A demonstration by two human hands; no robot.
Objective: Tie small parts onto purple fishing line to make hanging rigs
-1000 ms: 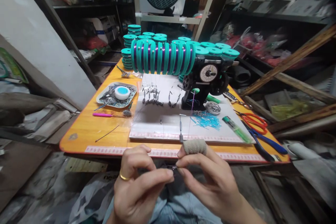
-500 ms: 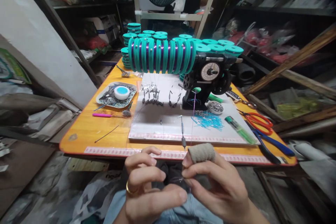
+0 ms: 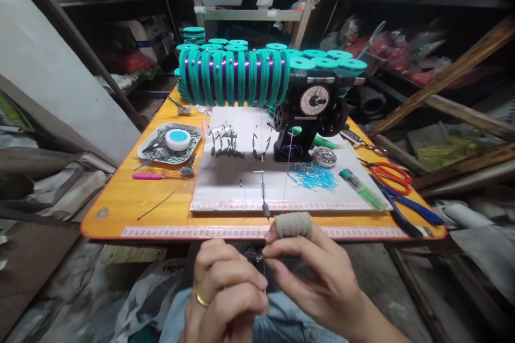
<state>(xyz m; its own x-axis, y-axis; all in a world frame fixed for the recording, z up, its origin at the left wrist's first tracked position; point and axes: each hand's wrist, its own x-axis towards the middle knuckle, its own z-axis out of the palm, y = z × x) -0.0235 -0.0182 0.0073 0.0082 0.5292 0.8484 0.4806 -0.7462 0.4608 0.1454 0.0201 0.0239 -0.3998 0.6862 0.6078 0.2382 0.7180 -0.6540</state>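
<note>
My right hand (image 3: pixel 317 273) pinches a thin purple fishing line (image 3: pixel 287 185) at the table's front edge. A grey cloth sleeve (image 3: pixel 293 224) wraps its index finger. Just to the left, my left hand (image 3: pixel 231 284), wearing a gold ring, has its fingers curled closed around the line's lower part. Its thumb is mostly hidden. Just beyond the right fingertips, a grey sinker (image 3: pixel 266 211) with a small spring hangs on the line. Behind stands a black winding device (image 3: pixel 311 102) carrying a row of teal spools (image 3: pixel 233 77) with purple line.
On the white board (image 3: pixel 225 195) lie blue tube pieces (image 3: pixel 316 178), a dish of small metal parts (image 3: pixel 325 157) and a green tube case (image 3: pixel 362 189). Pliers (image 3: pixel 410 209) and orange-handled scissors (image 3: pixel 392 176) lie right. A tray (image 3: pixel 151 144) and pink-handled tool (image 3: pixel 148 176) lie left.
My left hand's spread fingers have curled closed beside the right hand. My right hand keeps its pinch. The view has shifted, so the table sits slightly left and higher.
</note>
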